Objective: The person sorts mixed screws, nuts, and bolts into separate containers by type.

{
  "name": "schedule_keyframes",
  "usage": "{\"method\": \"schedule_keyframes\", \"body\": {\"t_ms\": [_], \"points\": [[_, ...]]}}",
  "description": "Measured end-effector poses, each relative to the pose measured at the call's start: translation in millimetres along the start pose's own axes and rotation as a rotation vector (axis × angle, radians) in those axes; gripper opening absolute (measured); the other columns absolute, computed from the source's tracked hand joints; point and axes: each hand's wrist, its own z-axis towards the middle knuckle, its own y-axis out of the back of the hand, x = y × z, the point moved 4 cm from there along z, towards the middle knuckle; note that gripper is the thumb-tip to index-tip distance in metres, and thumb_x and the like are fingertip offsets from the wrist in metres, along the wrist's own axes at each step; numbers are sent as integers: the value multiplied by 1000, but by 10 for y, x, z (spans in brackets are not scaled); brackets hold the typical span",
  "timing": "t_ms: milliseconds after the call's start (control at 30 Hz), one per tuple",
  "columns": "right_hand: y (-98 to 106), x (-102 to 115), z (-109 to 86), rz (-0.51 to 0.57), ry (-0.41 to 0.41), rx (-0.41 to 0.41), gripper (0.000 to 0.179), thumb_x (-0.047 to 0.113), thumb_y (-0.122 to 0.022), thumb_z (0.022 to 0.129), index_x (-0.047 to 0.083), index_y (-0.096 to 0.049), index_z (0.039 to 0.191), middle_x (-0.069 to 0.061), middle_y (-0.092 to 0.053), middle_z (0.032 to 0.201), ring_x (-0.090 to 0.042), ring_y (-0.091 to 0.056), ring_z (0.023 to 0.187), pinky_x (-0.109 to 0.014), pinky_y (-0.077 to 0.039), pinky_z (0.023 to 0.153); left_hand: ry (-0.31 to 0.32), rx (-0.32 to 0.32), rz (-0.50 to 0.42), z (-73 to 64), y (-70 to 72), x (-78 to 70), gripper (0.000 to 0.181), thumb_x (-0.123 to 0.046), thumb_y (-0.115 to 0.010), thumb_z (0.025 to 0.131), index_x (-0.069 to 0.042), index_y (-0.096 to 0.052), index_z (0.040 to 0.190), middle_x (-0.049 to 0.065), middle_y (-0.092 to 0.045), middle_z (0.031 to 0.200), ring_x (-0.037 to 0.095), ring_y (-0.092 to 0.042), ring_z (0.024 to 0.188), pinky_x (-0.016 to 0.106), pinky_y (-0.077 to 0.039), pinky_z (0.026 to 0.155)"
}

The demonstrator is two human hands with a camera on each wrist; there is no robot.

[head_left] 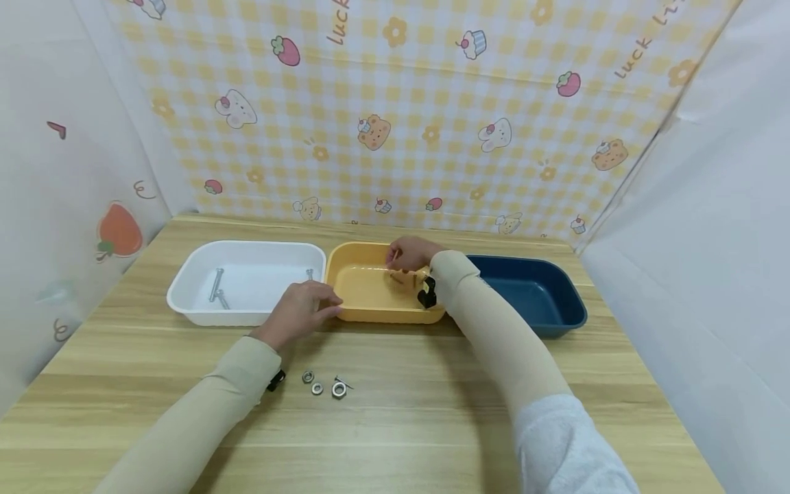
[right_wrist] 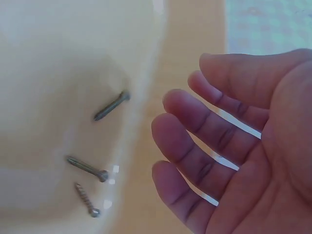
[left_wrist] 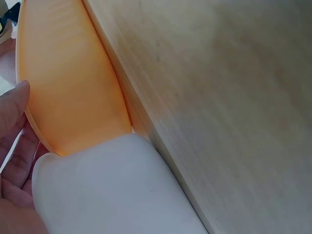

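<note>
My left hand (head_left: 299, 310) holds the front left corner of the yellow tray (head_left: 376, 315). In the left wrist view its thumb (left_wrist: 14, 105) lies on the outside at the rim, with the other fingers behind it. My right hand (head_left: 412, 254) is over the back right part of that tray. Its fingers (right_wrist: 175, 139) are loosely bent and apart, with nothing between them in the right wrist view. Beside them, three screws lie in the tray: an upper screw (right_wrist: 111, 106), a middle screw (right_wrist: 87, 169) and a lower, coarse-threaded screw (right_wrist: 85, 197).
Left of the yellow tray stands a white tray (head_left: 265, 267) with long bolts (head_left: 216, 285). A dark blue tray (head_left: 537, 295) stands at the right. Nearer on the wooden table lie a large nut (head_left: 339, 390), two smaller nuts (head_left: 308, 377) and a small screw (head_left: 345, 383).
</note>
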Motion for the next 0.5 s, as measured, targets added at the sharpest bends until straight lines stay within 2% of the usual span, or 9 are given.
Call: {"method": "schedule_keyframes", "body": {"t_ms": [100,267,367,500], "points": [[18,53,-93,4,37,-22,15,20,-58,99,8,-64,106,-9,-65,103,-25,-65,89,-31,-52,76,1,1,-12,0,-8,4,8,-19,-76,86,-12,-74,89,-2,-71,88,23,-65,90,42,-51,83],[-44,186,-260,10,92,-42,16,21,-59,98,10,-64,107,-10,-67,100,-29,-64,87,-31,-51,70,28,20,-17,-2,-14,11,8,-19,-76,86,-12,-74,90,-2,-71,89,23,-64,90,42,-51,84],[-109,290,-355,-19,148,-64,16,22,-59,98,10,-65,108,-6,-66,99,-24,-63,87,-31,-52,72,46,28,-18,1,-10,15,8,-19,-75,86,-12,-74,90,-1,-72,89,24,-64,90,42,-51,83],[-207,442,-484,-81,250,-119,14,22,-61,97,12,-66,105,1,-65,94,-14,-60,86,-29,-51,78,39,22,-12,6,-1,15,8,-18,-75,86,-12,-74,90,0,-72,89,24,-64,89,42,-50,81]]}}
